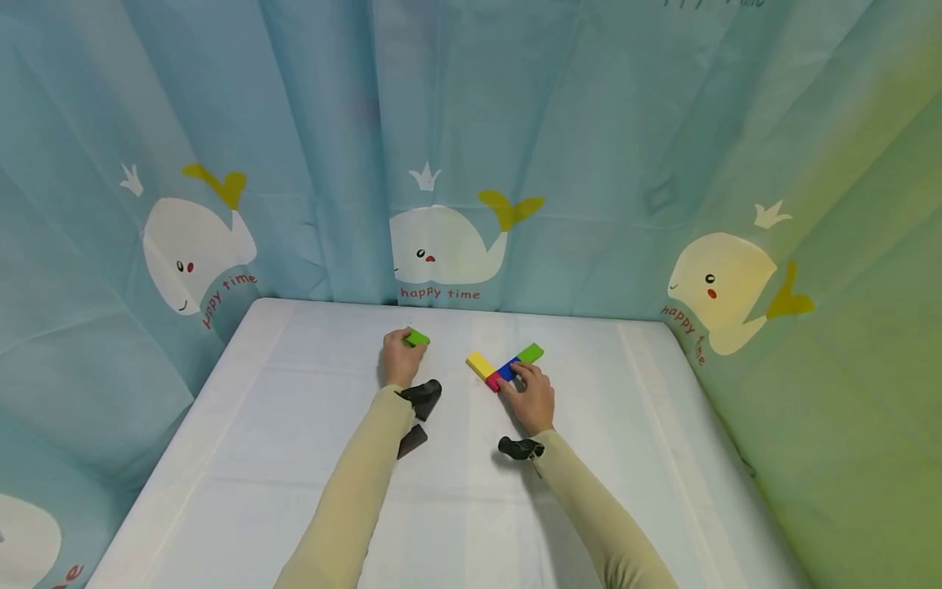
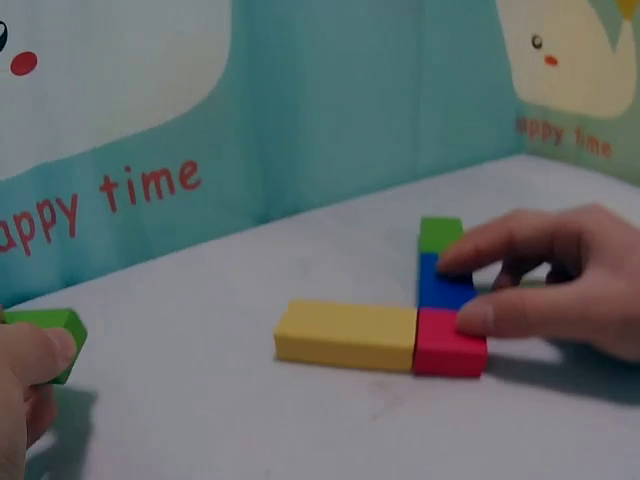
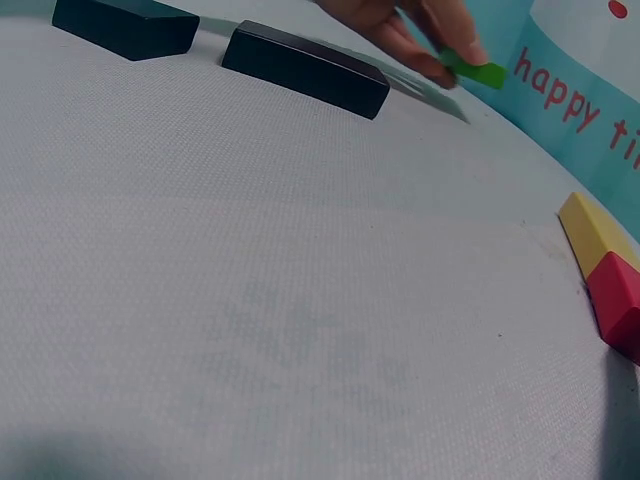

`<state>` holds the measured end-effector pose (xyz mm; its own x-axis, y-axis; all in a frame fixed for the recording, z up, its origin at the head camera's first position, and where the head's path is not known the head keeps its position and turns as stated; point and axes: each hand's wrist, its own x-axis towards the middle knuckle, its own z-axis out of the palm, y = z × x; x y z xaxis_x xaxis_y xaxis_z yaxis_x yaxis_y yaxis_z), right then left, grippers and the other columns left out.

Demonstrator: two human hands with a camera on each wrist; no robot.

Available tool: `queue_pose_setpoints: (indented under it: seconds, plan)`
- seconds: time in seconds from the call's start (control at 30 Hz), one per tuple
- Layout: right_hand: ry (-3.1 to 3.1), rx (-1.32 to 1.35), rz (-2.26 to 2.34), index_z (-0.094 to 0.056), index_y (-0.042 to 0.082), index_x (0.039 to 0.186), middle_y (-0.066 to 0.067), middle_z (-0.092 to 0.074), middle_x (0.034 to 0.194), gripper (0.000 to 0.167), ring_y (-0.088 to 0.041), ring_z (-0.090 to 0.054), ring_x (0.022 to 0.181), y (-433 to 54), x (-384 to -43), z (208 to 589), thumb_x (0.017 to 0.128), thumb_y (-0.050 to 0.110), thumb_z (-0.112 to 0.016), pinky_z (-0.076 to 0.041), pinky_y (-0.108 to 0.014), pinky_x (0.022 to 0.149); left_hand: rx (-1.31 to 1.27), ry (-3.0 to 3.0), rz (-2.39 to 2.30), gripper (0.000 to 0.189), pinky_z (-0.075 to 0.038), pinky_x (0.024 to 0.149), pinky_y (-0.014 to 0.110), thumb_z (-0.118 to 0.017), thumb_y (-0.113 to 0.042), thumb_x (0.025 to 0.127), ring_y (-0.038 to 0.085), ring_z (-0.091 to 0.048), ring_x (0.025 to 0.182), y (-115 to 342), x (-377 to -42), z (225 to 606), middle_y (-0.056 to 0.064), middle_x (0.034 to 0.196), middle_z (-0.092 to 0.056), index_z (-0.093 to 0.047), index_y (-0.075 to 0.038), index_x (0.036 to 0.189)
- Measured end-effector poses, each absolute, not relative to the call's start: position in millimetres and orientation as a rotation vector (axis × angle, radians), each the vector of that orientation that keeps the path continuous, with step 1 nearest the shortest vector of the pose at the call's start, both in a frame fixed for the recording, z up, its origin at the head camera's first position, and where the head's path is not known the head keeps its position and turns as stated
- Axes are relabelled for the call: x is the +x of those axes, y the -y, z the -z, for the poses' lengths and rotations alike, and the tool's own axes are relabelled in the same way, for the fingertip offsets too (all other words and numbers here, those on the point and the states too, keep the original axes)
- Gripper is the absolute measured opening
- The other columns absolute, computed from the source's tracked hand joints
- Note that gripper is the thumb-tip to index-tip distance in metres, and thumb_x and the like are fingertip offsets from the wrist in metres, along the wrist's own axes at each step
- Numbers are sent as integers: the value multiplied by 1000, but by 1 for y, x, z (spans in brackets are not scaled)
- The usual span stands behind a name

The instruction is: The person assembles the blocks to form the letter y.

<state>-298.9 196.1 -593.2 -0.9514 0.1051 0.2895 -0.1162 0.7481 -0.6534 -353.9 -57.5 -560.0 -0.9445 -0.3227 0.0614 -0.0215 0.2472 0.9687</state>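
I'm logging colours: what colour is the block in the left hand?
The held block is green, clearest in the left wrist view.

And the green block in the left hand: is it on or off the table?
Off: the left hand pinches the green block, and the right wrist view shows it raised above the table, apart from the shadow below.

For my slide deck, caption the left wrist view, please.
Left hand pinches a green block; right hand touches a blue block and a red block, which abuts a yellow block.

Long, plain, pale beige sleeves (image 1: 356, 491); small, rounded black wrist cameras (image 1: 518, 448).
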Motion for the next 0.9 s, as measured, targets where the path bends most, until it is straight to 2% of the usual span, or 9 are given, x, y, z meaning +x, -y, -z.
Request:
queue_pose_setpoints:
  seconds: [0.1,0.3,0.47,0.63,0.9]
  plan:
    - [2640,7,-1012,-66,7,126,-12,-58,131,50,-33,-49,118,-196,-298,593,87,37,-74,-36,-51,98,291,2238,1871,46,-49,97,40,-72,-2,86,36,-50,122,53,-357,559,20,138,-44,-59,2,130]
    - [2644,10,-1004,-65,6,127,-12,-57,132,50,-33,-49,119,-196,-298,592,87,36,-73,-36,-51,97,257,2186,1976,45,-50,95,39,-70,2,85,36,-54,116,43,-359,556,19,140,-40,-58,2,129]
    - [2650,-4,-1006,-65,6,127,-12,-56,132,50,-33,-49,119,-195,-298,591,88,36,-73,-36,-51,98,262,2118,2045,43,-50,95,39,-71,-3,86,36,-54,117,36,-359,554,18,141,-37,-58,4,127]
    - [2649,-5,-1003,-65,6,127,-12,-57,132,50,-33,-49,121,-195,-297,590,88,36,-73,-35,-51,99,287,2084,2048,40,-49,95,39,-72,-11,87,34,-53,115,31,-359,552,17,139,-39,-61,4,123]
    - [2650,2,-1016,-65,6,127,-13,-57,132,50,-33,-49,121,-196,-297,590,87,36,-74,-36,-51,100,233,2098,2039,31,-50,93,38,-69,-3,89,31,-54,113,22,-360,547,14,136,-43,-64,3,119]
